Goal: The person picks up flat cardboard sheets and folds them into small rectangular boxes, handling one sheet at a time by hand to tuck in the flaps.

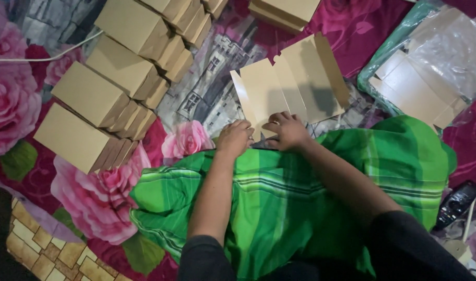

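A flat, unfolded tan cardboard box blank (pixel 292 80) lies on the flowered sheet in front of me, its near edge at my lap. My left hand (pixel 234 137) and my right hand (pixel 286 130) both rest on that near edge, fingers curled and pressing the lower flap of the blank. Both forearms reach out over a green striped cloth (pixel 300 198) that covers my lap. What the fingertips pinch is partly hidden under the hands.
Several folded tan boxes (pixel 108 78) stand in rows at the left. More folded boxes (pixel 285 11) lie at the top. A clear plastic bag with flat blanks (pixel 430 73) sits at the right. A black remote control (pixel 456 203) lies at the right edge.
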